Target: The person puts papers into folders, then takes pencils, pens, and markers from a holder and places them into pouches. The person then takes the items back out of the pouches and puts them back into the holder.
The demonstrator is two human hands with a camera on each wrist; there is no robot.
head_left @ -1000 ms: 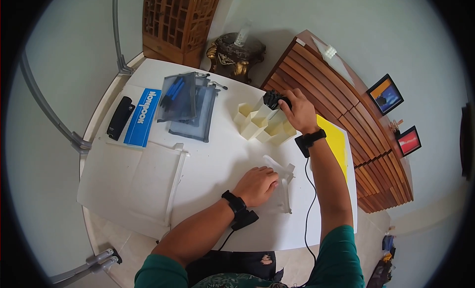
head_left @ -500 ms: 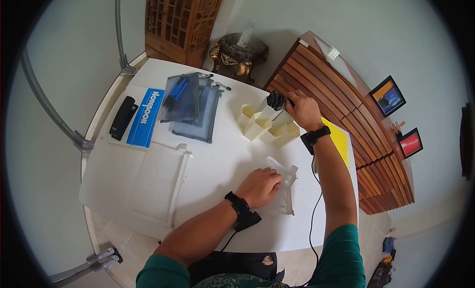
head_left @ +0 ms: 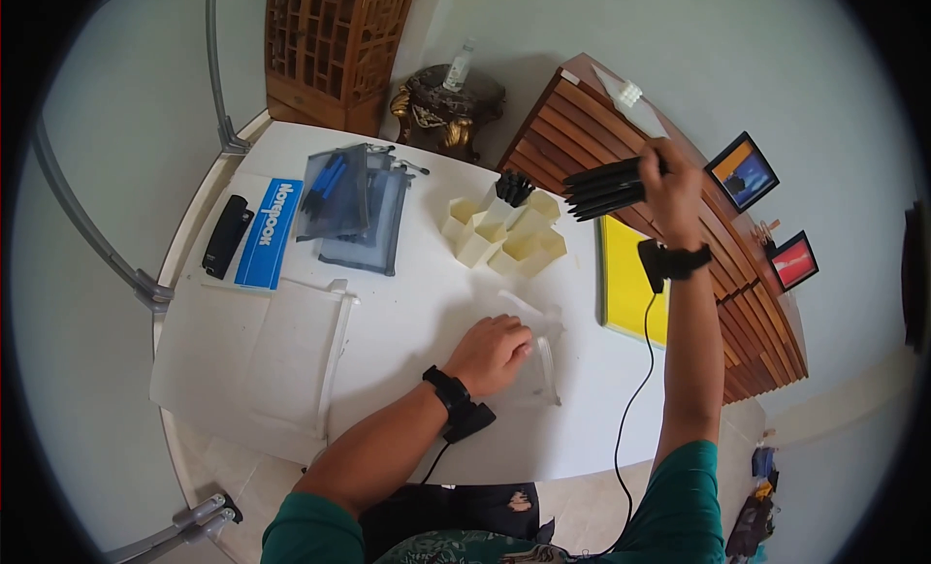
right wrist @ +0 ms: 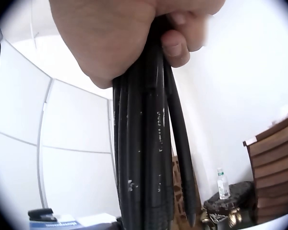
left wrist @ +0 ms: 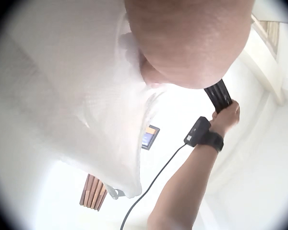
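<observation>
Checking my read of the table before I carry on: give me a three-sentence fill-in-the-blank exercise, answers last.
The right hand grips a bunch of pens coloured ____.
The writing tools in the mesh pouch are coloured ____.
The stapler lies to the ____ of the notebook.
Missing words: black; blue; left.

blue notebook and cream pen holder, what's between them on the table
Overlapping grey mesh pouches, blue pens showing through the top one, lie between the notebook and the holder in the head view.
</observation>
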